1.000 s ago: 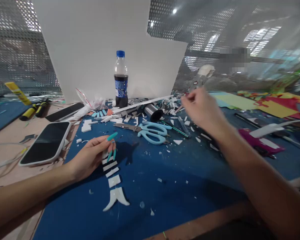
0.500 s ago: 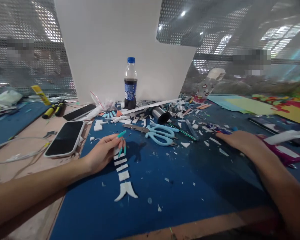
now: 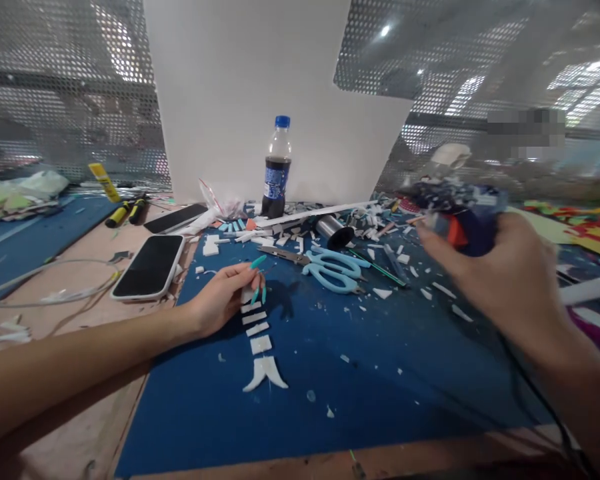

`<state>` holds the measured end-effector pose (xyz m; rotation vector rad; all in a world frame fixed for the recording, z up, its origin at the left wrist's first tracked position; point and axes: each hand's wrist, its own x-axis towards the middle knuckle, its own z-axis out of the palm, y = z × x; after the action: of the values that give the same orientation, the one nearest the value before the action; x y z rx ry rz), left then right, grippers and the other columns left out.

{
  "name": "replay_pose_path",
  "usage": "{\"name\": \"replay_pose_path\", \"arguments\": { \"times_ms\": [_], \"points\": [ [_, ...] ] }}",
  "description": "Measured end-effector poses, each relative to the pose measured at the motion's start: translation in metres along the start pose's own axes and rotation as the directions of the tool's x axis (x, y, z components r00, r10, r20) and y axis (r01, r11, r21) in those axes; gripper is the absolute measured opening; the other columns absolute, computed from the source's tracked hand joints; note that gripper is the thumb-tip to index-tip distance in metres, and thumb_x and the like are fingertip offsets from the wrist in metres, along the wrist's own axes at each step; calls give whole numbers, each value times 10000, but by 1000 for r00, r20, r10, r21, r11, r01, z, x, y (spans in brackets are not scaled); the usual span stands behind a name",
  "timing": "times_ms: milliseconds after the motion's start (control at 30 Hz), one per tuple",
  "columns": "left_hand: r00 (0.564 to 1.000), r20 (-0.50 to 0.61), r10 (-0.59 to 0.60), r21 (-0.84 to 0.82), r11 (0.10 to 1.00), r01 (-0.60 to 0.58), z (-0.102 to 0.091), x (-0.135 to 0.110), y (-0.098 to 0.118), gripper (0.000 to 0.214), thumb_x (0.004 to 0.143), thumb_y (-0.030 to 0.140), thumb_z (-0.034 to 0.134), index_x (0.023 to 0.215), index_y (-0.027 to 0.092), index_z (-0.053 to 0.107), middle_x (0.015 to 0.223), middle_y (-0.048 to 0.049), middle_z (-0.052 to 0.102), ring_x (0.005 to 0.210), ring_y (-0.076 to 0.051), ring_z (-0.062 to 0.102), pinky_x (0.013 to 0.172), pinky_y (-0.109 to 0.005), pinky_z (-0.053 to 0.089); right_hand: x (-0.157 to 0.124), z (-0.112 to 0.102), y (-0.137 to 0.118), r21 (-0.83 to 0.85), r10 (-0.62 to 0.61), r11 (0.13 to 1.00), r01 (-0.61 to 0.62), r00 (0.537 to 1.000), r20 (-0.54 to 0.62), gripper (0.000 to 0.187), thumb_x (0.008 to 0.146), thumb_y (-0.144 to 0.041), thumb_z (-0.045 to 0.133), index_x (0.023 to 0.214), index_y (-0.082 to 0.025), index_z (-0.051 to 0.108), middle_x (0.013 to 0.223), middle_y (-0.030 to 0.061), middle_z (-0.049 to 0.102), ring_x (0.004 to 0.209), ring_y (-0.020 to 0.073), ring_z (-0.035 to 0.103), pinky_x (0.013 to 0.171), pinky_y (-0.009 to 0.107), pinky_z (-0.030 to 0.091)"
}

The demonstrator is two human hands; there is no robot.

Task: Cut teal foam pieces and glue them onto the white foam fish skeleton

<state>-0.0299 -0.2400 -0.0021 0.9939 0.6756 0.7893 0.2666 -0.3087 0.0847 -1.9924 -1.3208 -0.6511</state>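
Observation:
My left hand (image 3: 220,297) is closed in a pinch above the top of a row of white strips (image 3: 261,345); what its fingers hold is too small to make out. The strips lie spaced apart on the blue mat (image 3: 340,413), ending in a forked white tail piece (image 3: 266,375) nearest me. On the right, my right hand (image 3: 515,287) is wrapped round a dark blue glue gun (image 3: 480,223) with an orange trigger, raised above the mat and blurred by motion. Its black cord (image 3: 535,393) hangs past my wrist. Light-blue-handled scissors (image 3: 335,270) lie between the hands.
Behind the scissors are a wire spool (image 3: 334,231), many white scraps (image 3: 290,233) and an upright cola bottle (image 3: 277,175). A white board (image 3: 275,80) stands at the back. A phone (image 3: 150,268) lies left of the mat, with yellow-black cutters (image 3: 125,212) beyond it.
My right hand has lifted the glue gun from the right side of the mat. My left hand keeps its pinch over the strips. The whole view has shifted slightly.

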Motion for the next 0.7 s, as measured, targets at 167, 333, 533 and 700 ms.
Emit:
{"name": "replay_pose_path", "arguments": {
  "times_ms": [167,333,533,700],
  "points": [
    [999,34,25,-3,1000,-25,-1,2,0,362,862,294,490,537,134,496,602,-3,428,597,-98,420,593,-192,354,-18,24,-63,216,-217,958,190,970,110,341,738,-480,575,843,-169,486,690,91,565,605,186,530,562,316,400],
    [999,37,31,-9,1000,-30,-4,5,-1,358,864,283,481,536,141,490,588,6,411,575,-99,387,633,-210,357,-34,69,-63,318,-295,912,261,954,63,336,746,-476,559,867,-198,414,689,71,545,590,209,538,529,325,410],
    [999,45,-13,-19,1000,14,-3,8,-1,369,868,287,460,529,141,475,629,-11,494,591,-102,396,630,-220,340,-62,88,-50,387,-345,874,293,936,69,334,759,-491,553,876,-218,399,719,69,515,659,247,571,519,329,430],
    [997,16,-75,-31,997,75,-4,10,-1,353,858,304,483,546,139,498,651,-6,520,590,-92,395,614,-212,332,-65,95,-52,395,-360,874,281,922,141,362,782,-510,508,951,-210,397,799,112,536,731,294,591,524,356,434]
  ]
}}
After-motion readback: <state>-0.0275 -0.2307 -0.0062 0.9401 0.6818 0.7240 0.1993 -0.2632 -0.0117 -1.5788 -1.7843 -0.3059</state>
